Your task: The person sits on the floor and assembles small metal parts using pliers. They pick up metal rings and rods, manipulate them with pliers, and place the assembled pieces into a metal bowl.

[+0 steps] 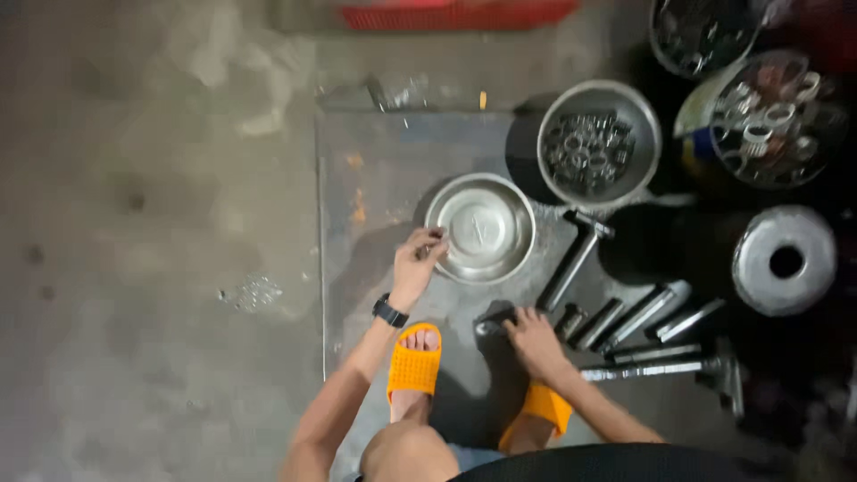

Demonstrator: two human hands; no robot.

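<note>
My left hand [418,261], with a black watch on its wrist, grips the near left rim of an empty shiny steel bowl [482,228] on a metal floor plate [375,178]. Lower down, my right hand [533,335] is closed on a short dark metal cylinder [493,323] lying on the plate in front of my feet. My feet in orange slippers [414,366] rest on the plate below both hands.
A hammer [576,254] and several metal rods and tubes [638,317] lie to the right. A steel basin of metal rings [596,147] stands behind the bowl. More basins of parts [768,125], a round metal disc [786,261] and a red crate [455,13] sit around.
</note>
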